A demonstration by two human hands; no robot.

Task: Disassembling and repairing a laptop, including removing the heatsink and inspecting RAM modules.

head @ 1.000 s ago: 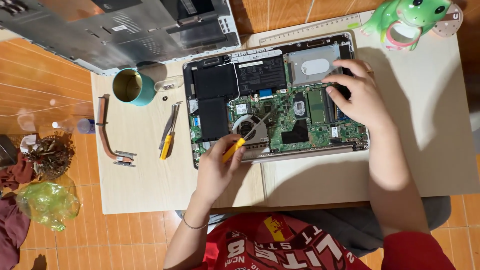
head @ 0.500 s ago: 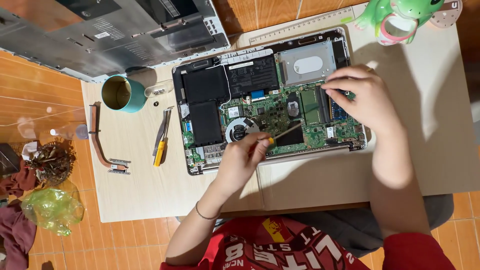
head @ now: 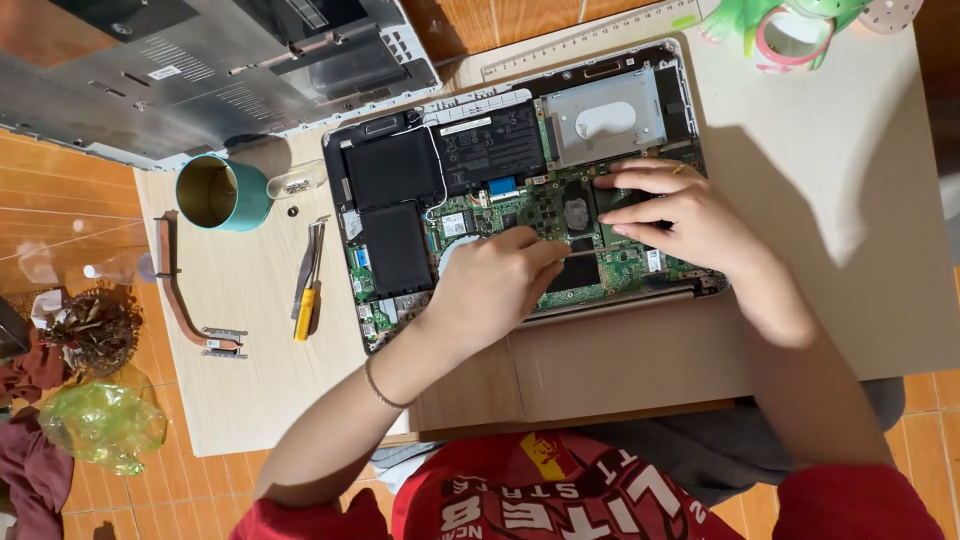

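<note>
An opened laptop base [head: 400,135] lies on the pale table [head: 250,400], showing black battery cells, a green circuit board and a silver drive. My left hand [head: 495,290] is closed around a screwdriver [head: 580,254], whose thin shaft points right over the circuit board; the handle is hidden in my fist. My right hand [head: 680,215] rests flat on the board just right of the shaft's tip, fingers spread toward the left and holding nothing.
The removed grey laptop cover [head: 200,70] lies at the top left. A teal cup [head: 222,193], a copper heat pipe [head: 185,300] and yellow-handled pliers [head: 308,285] lie left of the laptop. A ruler [head: 590,38] and a green toy [head: 790,25] are at the back.
My left hand has moved right and up over the fan area with the screwdriver. My right hand has slid left along the board. The view has shifted closer.
</note>
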